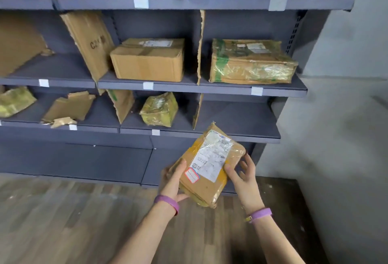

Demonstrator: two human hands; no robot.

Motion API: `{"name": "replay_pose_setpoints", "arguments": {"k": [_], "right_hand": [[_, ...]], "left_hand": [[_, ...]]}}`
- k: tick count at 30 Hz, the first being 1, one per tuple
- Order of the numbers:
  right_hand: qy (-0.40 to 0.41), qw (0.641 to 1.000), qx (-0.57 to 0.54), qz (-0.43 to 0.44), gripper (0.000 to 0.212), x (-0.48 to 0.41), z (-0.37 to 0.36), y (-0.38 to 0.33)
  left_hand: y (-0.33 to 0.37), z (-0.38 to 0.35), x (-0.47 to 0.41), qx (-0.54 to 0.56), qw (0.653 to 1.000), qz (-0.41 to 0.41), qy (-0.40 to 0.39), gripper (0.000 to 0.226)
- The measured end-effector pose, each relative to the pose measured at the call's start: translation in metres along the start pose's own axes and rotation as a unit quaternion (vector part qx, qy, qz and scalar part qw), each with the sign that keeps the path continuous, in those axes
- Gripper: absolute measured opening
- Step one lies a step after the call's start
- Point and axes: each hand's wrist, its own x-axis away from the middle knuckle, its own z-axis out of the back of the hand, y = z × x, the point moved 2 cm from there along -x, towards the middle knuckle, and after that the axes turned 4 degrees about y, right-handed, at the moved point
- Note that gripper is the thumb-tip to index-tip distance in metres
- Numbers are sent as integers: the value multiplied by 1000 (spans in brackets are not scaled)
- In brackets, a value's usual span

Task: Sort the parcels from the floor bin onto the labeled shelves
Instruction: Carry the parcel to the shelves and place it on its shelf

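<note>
A flat brown cardboard parcel (206, 167) with a white shipping label and a red-edged sticker is held tilted in front of the grey shelf unit (210, 91). My left hand (174, 181) grips its left edge, thumb on top and fingers underneath. My right hand (243, 176) holds its right edge with the thumb on the face and the other fingers spread behind it. The parcel hangs just below the lowest shelf's right compartment (237, 119), which holds nothing. The floor bin is out of view.
Cardboard dividers (199, 53) split the shelves into compartments with white labels (148, 85) on the edges. A plain box (148, 61) and a taped box (252, 62) sit on the middle shelf; a small wrapped parcel (159, 109) lies on the lower one. A grey wall (346, 74) stands at the right.
</note>
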Motion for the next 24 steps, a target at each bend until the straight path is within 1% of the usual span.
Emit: {"name": "replay_pose_setpoints", "arguments": {"k": [3,5,6,9,11,14,16,19,24], "right_hand": [[-85,995,-18,-53,82,18,-67,20],[-134,985,-55,-92,80,29,-111,31],[-149,982,-60,-95,78,32,-130,37],[-150,984,-50,-81,60,39,-179,43],[-139,986,-33,-85,48,40,-204,47],[-139,987,3,-79,36,42,-240,50],[-127,990,17,-62,39,42,-261,50],[-98,993,33,-60,54,38,-283,54],[-132,988,71,-45,56,15,-296,59]], "left_hand": [[18,44,-13,50,998,-5,41,60],[29,77,-25,58,997,8,47,56],[33,95,-32,50,998,19,44,54],[44,148,-55,-25,999,31,33,45],[52,177,-68,-80,996,17,26,40],[64,208,-82,-149,989,-8,14,33],[72,222,-90,-181,982,-37,32,27],[85,228,-102,-242,968,-64,35,22],[101,227,-126,-250,966,-61,28,17]]}}
